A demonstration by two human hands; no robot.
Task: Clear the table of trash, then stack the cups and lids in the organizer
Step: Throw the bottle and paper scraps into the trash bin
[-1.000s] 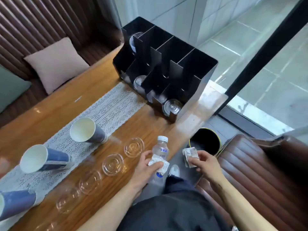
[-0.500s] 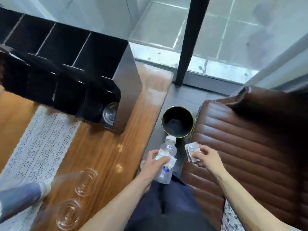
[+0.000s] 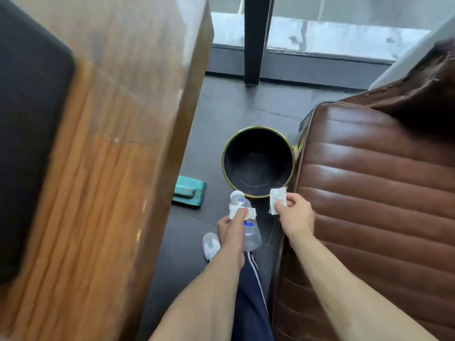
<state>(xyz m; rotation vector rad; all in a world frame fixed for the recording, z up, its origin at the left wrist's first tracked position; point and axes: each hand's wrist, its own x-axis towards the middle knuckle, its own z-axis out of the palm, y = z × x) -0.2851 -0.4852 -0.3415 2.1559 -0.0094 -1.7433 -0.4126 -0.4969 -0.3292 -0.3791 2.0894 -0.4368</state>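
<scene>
Both hands have been carried off the tabletop and out over the floor since the earlier frames, and the view has been tilted down so that the cups, lids and organizer are no longer seen. The waste bin (image 3: 258, 161), a round black container with a gold rim, is taken as the landmark; it stands open on the dark floor.

The left hand (image 3: 234, 227) is held just short of the near rim of the bin. Its fingers are closed around a clear plastic bottle (image 3: 250, 233), and a crumpled white tissue (image 3: 251, 212) is pinned against the bottle under the thumb. The bottle is tilted, with its white cap directed toward the bin and overlapping the near rim in the view. Whether the cap is above the opening cannot be told.

The right hand (image 3: 294, 214) is held at the near right of the bin. A second white tissue piece (image 3: 277, 200) is pinched between thumb and fingertips, with the remaining fingers curled. The upper edge of this piece overlaps the bin rim in the view.

The wooden table (image 3: 128, 143) is seen to the left of the bin, blurred, with a dark shape on it at the far left of the view. A brown padded seat (image 3: 374, 193) lies directly to the right of the bin. A teal object (image 3: 189, 193) lies on the floor to the near left of the bin, partly under the table edge. A white shoe (image 3: 211, 246) is seen nearer the person than the bin, beside the left wrist.
</scene>
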